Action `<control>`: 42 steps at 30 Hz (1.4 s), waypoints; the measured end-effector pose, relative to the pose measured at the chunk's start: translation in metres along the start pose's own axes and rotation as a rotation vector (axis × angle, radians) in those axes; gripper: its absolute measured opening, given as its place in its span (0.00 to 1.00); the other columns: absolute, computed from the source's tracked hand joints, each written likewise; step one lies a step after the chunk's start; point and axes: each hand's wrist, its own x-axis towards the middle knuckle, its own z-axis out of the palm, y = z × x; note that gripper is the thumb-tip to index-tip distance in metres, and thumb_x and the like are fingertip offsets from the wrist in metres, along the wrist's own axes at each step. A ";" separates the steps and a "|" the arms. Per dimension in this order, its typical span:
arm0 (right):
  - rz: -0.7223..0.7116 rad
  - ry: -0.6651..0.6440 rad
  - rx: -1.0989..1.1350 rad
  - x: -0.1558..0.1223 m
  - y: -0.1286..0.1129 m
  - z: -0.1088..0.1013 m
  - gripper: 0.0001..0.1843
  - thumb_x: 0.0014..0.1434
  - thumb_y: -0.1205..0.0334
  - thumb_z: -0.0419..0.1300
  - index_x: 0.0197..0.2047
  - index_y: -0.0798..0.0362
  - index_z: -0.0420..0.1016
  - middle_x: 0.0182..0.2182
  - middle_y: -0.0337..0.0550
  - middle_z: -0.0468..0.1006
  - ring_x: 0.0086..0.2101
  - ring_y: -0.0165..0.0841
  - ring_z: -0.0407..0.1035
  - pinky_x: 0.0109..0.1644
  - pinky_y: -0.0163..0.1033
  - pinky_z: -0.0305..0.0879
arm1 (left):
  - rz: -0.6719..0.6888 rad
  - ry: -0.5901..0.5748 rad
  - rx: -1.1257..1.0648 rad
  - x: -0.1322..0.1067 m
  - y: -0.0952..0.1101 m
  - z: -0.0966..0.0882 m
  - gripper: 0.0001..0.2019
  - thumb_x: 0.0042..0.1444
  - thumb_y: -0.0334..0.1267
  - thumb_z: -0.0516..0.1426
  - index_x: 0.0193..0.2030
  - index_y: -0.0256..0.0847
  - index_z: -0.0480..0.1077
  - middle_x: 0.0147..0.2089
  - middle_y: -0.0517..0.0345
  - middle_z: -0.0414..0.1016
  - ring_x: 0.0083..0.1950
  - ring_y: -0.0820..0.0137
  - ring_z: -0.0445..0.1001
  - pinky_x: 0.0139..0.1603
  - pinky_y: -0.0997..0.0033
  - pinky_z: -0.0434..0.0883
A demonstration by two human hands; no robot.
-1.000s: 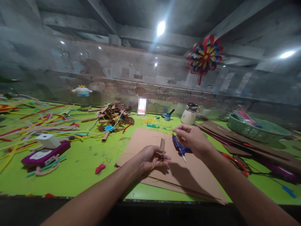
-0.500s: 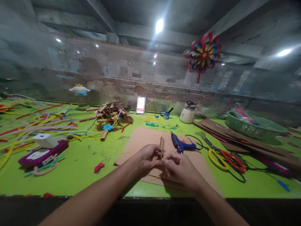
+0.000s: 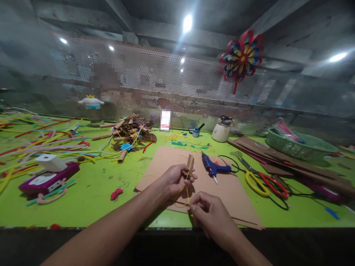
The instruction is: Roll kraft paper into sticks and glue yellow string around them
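Head view takes in a green table [image 3: 91, 212], with a stack of flat brown cardboard sheets [image 3: 161, 162] lying near its front edge, in front of the person. A heap of small cardboard tubes [image 3: 130, 127] sits on the table, beyond the sheets and to their left. Both bare hands are over the sheets. The left hand [image 3: 177, 179] has its fingers curled, with the thumb side closed on a small piece of cardboard and the other fingertips loosely bent. The right hand [image 3: 208, 212] has changed place most: half a second ago it was up against the left one, and now it is lower, nearer the person and apart from it. Its thumb and forefinger are pinched together, apparently on the string; the exact contact is too small to make out. To the right of the hands, the scissors [image 3: 251, 169] lie on the table, and the blue glue gun [image 3: 212, 166] rests on the sheets; neither is being touched. The small cardboard piece [image 3: 190, 161] stands roughly upright out of the left hand. Thinnest of all, the yellow string [image 3: 187, 190] passes along that piece and down toward the right hand, with a slack loop beside it. The change suggests the string is being drawn out while the left hand steadies the cardboard.
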 end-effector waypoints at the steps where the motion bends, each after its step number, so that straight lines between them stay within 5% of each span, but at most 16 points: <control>1: -0.006 0.017 -0.029 0.000 0.000 0.000 0.03 0.51 0.63 0.54 0.27 0.53 0.65 0.14 0.31 0.64 0.12 0.22 0.50 0.14 0.29 0.46 | -0.003 -0.012 0.000 0.000 0.000 0.000 0.07 0.48 0.27 0.47 0.34 0.31 0.62 0.23 0.53 0.66 0.17 0.80 0.60 0.10 0.89 0.52; 7: -0.157 0.030 -0.227 -0.015 -0.001 -0.002 0.04 0.50 0.67 0.55 0.31 0.54 0.69 0.20 0.35 0.67 0.22 0.27 0.61 0.25 0.31 0.56 | 0.006 -0.053 0.016 0.000 0.000 -0.004 0.07 0.47 0.27 0.47 0.34 0.32 0.62 0.21 0.60 0.60 0.13 0.84 0.49 0.10 0.88 0.43; 10: -0.319 0.016 -0.375 -0.024 -0.013 -0.017 0.03 0.51 0.66 0.55 0.30 0.54 0.70 0.28 0.41 0.72 0.31 0.31 0.66 0.36 0.34 0.61 | -0.014 -0.084 0.009 -0.001 -0.001 -0.003 0.07 0.46 0.28 0.47 0.33 0.32 0.62 0.21 0.61 0.59 0.14 0.84 0.48 0.10 0.88 0.42; 12: -0.405 0.119 -0.440 -0.022 -0.027 -0.032 0.05 0.53 0.64 0.54 0.30 0.54 0.71 0.31 0.43 0.72 0.34 0.32 0.66 0.38 0.35 0.61 | -0.026 -0.091 0.013 -0.002 -0.001 -0.003 0.07 0.46 0.28 0.47 0.33 0.32 0.62 0.21 0.61 0.58 0.14 0.84 0.48 0.11 0.87 0.42; 14: -0.402 0.238 -0.455 -0.009 -0.041 -0.048 0.09 0.54 0.61 0.53 0.27 0.55 0.71 0.26 0.42 0.72 0.28 0.31 0.66 0.32 0.34 0.61 | -0.031 -0.092 0.029 -0.002 -0.002 -0.002 0.07 0.46 0.28 0.48 0.33 0.32 0.62 0.21 0.61 0.59 0.14 0.84 0.48 0.11 0.87 0.42; 17: -0.278 0.148 -0.379 0.028 -0.054 -0.069 0.12 0.55 0.59 0.52 0.27 0.56 0.71 0.20 0.39 0.70 0.18 0.27 0.63 0.22 0.32 0.57 | -0.005 -0.068 0.078 0.000 -0.003 -0.004 0.07 0.46 0.29 0.48 0.34 0.32 0.63 0.21 0.61 0.60 0.13 0.84 0.47 0.12 0.86 0.40; 22: -0.382 0.276 -0.727 0.104 -0.046 -0.095 0.17 0.46 0.73 0.54 0.39 0.57 0.76 0.24 0.42 0.75 0.23 0.29 0.66 0.28 0.32 0.58 | 0.024 -0.057 0.128 0.003 -0.003 -0.008 0.10 0.47 0.31 0.47 0.36 0.32 0.64 0.20 0.60 0.62 0.13 0.83 0.47 0.12 0.84 0.38; 27: -0.513 0.071 -0.933 0.153 -0.038 -0.110 0.15 0.47 0.72 0.54 0.37 0.55 0.79 0.26 0.44 0.79 0.24 0.30 0.67 0.29 0.32 0.58 | 0.056 -0.041 0.136 -0.001 -0.003 -0.005 0.10 0.47 0.31 0.47 0.35 0.31 0.64 0.18 0.62 0.60 0.12 0.83 0.46 0.12 0.83 0.37; 35: -0.637 -0.070 -0.953 0.176 -0.068 -0.114 0.12 0.46 0.73 0.54 0.30 0.60 0.80 0.26 0.46 0.79 0.26 0.30 0.69 0.30 0.30 0.60 | 0.168 0.033 0.188 -0.001 -0.004 -0.005 0.12 0.47 0.33 0.47 0.36 0.31 0.66 0.18 0.62 0.61 0.12 0.83 0.48 0.13 0.80 0.37; 42: -0.583 -0.071 -1.031 0.173 -0.058 -0.105 0.12 0.45 0.74 0.54 0.28 0.58 0.79 0.23 0.42 0.77 0.24 0.28 0.66 0.27 0.29 0.55 | 0.300 0.083 0.249 -0.002 -0.007 0.000 0.10 0.48 0.33 0.47 0.34 0.33 0.66 0.18 0.62 0.62 0.12 0.83 0.48 0.13 0.79 0.37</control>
